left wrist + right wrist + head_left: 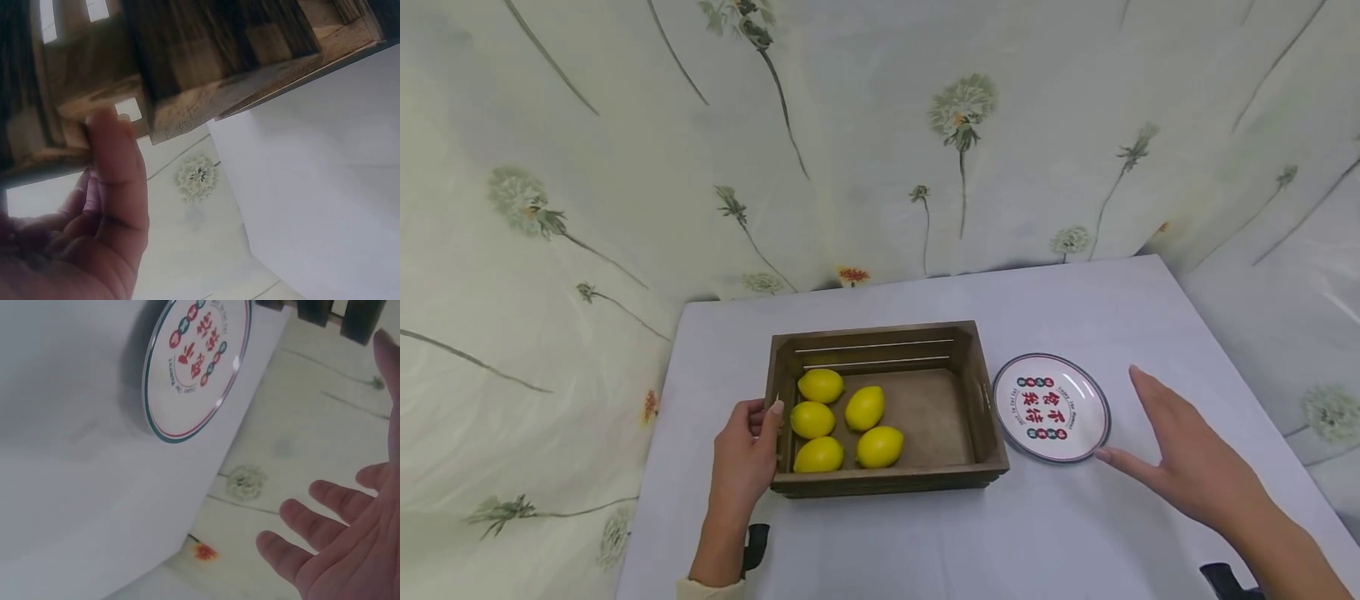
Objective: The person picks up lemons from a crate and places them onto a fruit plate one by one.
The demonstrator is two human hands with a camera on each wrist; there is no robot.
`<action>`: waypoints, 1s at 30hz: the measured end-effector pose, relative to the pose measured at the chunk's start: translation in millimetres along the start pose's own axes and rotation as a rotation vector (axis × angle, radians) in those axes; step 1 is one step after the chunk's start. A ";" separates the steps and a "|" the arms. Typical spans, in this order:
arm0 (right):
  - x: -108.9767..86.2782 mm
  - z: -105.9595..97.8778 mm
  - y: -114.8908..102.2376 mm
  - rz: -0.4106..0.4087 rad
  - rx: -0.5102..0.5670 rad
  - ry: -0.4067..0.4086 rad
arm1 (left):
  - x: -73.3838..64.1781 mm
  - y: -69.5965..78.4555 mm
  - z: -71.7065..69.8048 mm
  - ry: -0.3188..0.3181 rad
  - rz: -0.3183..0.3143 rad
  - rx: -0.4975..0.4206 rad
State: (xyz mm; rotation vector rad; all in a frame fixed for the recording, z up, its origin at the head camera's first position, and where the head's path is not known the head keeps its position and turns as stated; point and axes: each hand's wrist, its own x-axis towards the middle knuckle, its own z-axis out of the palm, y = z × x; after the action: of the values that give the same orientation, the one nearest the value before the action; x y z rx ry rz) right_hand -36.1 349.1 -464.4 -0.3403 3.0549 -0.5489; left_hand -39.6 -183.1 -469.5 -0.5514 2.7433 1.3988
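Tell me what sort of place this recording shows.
Probably a staged indoor recording corner: a pale table against a dandelion-print backdrop, with a wooden crate of lemons and a printed plate set out on it.

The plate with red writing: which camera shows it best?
The head view: nearly the whole plate shows from above, printing included. The right wrist view shows it slanted, cut off by the picture's top edge; the left wrist view does not show it.
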 end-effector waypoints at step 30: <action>17.5 -21.2 -46.3 -0.070 -0.014 -0.057 | 7.4 6.7 0.4 -0.052 0.030 0.042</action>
State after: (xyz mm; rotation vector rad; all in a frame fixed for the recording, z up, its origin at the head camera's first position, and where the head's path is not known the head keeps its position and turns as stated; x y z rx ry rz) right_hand -44.6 310.2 -428.1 -0.4560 3.0036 -0.5111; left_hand -48.7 -181.5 -465.7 -0.4666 2.7440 1.3387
